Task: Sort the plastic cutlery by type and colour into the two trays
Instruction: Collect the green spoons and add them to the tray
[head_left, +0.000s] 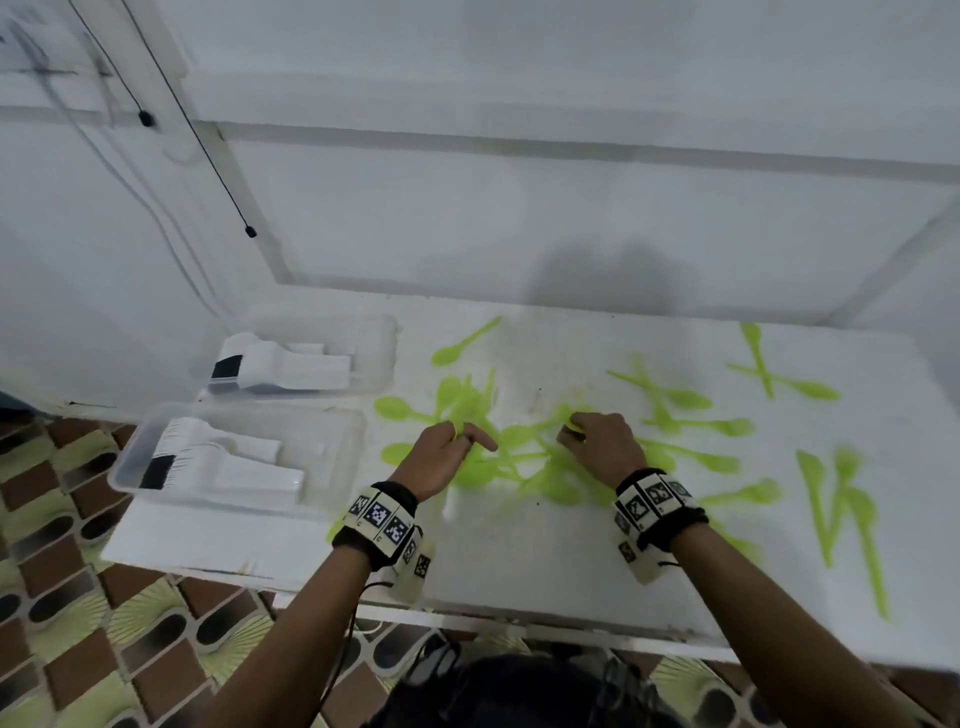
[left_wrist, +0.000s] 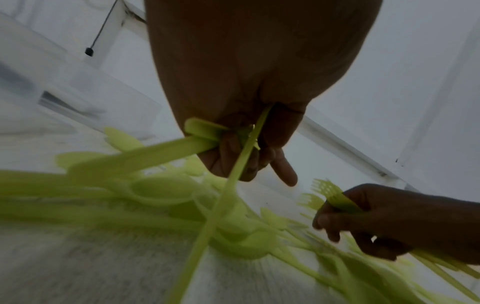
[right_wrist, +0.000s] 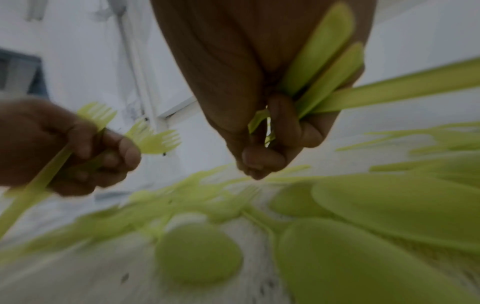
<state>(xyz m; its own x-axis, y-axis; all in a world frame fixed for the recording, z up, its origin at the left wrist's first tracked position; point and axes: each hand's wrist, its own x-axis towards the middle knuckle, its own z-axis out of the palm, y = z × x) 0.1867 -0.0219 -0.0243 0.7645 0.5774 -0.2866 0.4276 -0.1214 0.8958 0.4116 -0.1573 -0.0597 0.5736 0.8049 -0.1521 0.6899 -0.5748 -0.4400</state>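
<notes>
Both wrist bands (head_left: 382, 525) are sitting nearest the head camera, above the front edge of the white bench (head_left: 519, 571). From the left wrist view, the left hand (head_left: 439, 457) is gripping a small bundle of green forks (left_wrist: 202, 133), its fingers (left_wrist: 228, 156) curling around the handles; the tines are showing in the right wrist view. The right hand (head_left: 602, 447) is likewise closing around several green handles (right_wrist: 324, 67), and its fingers (right_wrist: 262, 160) are curling tight; these look like forks too, though blur is making the type uncertain. Both hands are working over the central heap of green cutlery (head_left: 524, 462), where spoons and forks are lying crossed on one another. More green spoons (head_left: 462, 343) and green knives (head_left: 821, 499) are lying scattered farther out across the bench, to the right and rear. Two clear trays are standing at the left end: the near tray (head_left: 332, 457) and the far tray (head_left: 379, 343), each holding stacked white cutlery (head_left: 244, 457).
</notes>
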